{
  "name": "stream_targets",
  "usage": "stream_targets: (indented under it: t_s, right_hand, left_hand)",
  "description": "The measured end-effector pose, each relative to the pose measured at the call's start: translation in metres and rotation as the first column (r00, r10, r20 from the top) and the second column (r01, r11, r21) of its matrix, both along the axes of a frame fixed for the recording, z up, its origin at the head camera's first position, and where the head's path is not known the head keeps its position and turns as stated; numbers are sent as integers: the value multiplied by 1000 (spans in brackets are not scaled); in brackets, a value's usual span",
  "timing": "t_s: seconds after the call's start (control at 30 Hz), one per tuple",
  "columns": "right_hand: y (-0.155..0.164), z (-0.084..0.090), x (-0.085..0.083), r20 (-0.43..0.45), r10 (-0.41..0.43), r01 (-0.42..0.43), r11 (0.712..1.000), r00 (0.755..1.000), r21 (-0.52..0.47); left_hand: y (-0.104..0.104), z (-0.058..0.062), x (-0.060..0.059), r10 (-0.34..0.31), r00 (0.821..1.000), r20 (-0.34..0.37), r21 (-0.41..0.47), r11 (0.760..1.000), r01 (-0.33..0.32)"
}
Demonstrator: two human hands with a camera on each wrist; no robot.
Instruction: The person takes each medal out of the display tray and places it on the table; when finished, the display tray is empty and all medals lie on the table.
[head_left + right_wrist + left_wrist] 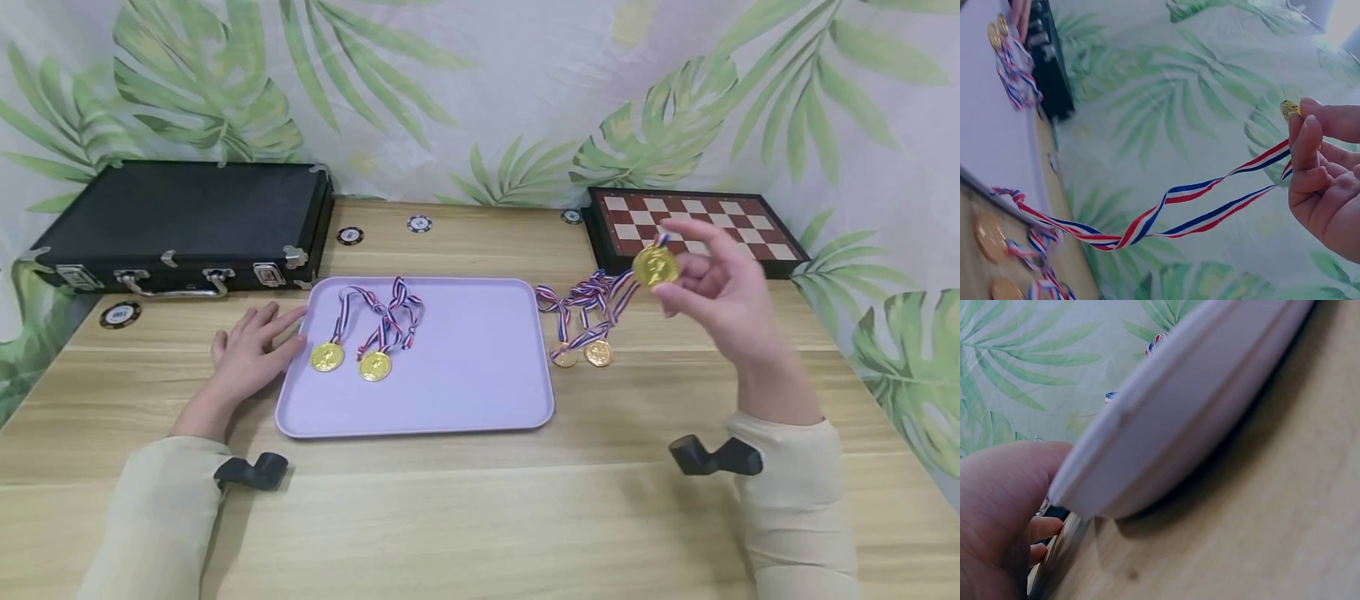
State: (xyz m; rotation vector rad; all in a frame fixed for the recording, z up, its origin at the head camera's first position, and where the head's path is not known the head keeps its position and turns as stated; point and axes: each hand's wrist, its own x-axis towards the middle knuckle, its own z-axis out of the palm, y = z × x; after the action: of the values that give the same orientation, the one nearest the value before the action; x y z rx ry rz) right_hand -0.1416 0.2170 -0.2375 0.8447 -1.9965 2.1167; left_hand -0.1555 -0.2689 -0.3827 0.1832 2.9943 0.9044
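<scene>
Your left hand point(251, 354) lies flat on the table point(480, 517), fingers straight and lightly spread, tips touching the tray point(450, 400) edge. On the tray lie two medals point(351, 360). Your right hand point(720, 292) is raised beyond the tray's right side, thumb and fingertips pinching a medal point(656, 266) by its disc; its ribbon point(1166, 215) trails down to two more medals point(583, 354) on the table. Judgement: the disc looks light, rigid and smooth — likely slippery — so grip its rim; the ribbon is limp and may snag its neighbours.
</scene>
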Motion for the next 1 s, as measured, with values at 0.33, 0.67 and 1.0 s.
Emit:
stream_targets:
  t_s: [0.33, 0.67, 1.0]
  right_hand:
    - [39, 16, -49, 224, -208, 211, 977, 952, 11]
    - [46, -37, -74, 285, -275, 201, 943, 918, 265]
    - [55, -113, -52, 350, -241, 30, 857, 905, 515]
  left_hand:
    - [-2, 0, 1, 0, 1000, -4, 10, 1000, 0]
    - [-1, 1, 1, 3, 1000, 7, 12, 1000, -3]
    - [1, 1, 1, 11, 1000, 16, 3, 1000, -11]
